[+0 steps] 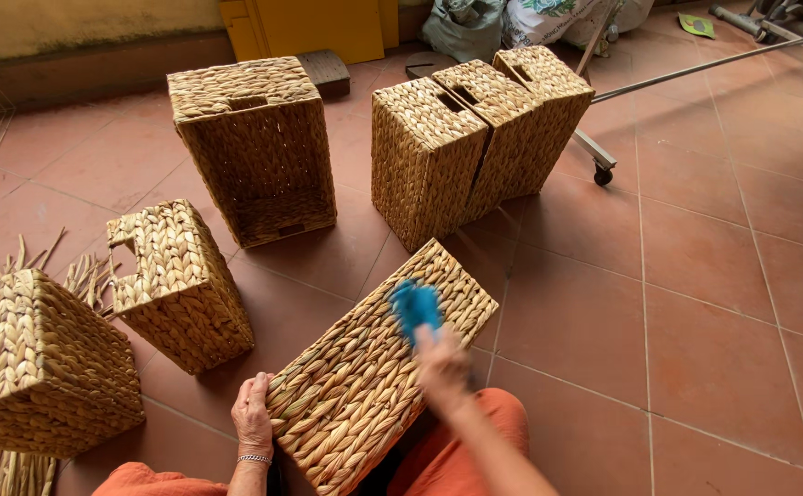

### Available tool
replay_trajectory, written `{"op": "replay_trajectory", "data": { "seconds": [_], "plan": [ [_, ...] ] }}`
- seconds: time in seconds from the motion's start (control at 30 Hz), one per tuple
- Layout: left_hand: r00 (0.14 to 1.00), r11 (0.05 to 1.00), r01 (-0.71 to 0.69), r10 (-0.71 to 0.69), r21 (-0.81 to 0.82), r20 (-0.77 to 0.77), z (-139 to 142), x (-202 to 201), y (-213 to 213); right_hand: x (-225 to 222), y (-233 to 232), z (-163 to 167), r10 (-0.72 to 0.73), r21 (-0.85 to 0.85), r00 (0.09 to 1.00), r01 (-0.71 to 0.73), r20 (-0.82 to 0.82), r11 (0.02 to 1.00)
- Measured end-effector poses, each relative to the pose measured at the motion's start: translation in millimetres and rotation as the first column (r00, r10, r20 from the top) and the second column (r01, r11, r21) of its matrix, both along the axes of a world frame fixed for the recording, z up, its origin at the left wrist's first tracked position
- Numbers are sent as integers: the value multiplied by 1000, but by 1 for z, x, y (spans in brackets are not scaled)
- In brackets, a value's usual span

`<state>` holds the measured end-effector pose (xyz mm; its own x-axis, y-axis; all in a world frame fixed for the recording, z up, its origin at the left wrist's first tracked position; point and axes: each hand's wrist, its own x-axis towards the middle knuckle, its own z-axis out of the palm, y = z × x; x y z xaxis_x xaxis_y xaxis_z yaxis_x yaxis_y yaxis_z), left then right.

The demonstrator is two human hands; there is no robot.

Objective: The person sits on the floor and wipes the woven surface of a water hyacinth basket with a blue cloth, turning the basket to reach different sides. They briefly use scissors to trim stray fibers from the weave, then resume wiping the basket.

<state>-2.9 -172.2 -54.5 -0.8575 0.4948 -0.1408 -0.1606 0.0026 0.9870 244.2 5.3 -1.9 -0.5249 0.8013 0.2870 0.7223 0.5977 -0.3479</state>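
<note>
Head view, left hand: my left hand (253, 415) rests open against the side of the woven basket (378, 367).
Right hand: my right hand (442, 360) grips a blue brush (416, 306), blurred, on the basket.
Basket: tilted on my lap, above the tiled floor (714, 303).

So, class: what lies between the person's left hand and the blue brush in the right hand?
In the head view, only the woven side of the basket spans from the left hand to the blue brush in the right hand.
</note>
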Motion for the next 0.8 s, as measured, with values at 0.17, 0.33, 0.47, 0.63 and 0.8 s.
{"op": "replay_trajectory", "data": {
  "seconds": [0.17, 0.33, 0.47, 0.63, 0.8],
  "plan": [
    [1000, 992, -1, 2, -128, 9, 2, -3, -5, -26, -139, 3, 676, 395, 721, -583, -152, 710],
    [997, 998, 47, -45, -34, 68, 1, -4, -9, -38, -94, 1, 677, 295, 724, -624, -130, 724],
    [998, 999, 51, -51, 2, 43, -4, -5, -6, -37, 30, 3, 323, 428, 944, -263, -73, 865],
    [995, 996, 81, -79, -35, 56, -4, -4, -4, 10, 117, 10, -263, 155, 961, 274, -90, 949],
    [997, 998, 48, -46, -40, 58, 0, -3, -4, -10, 74, 3, -178, 10, 982, 179, -63, 984]
  ]
}}
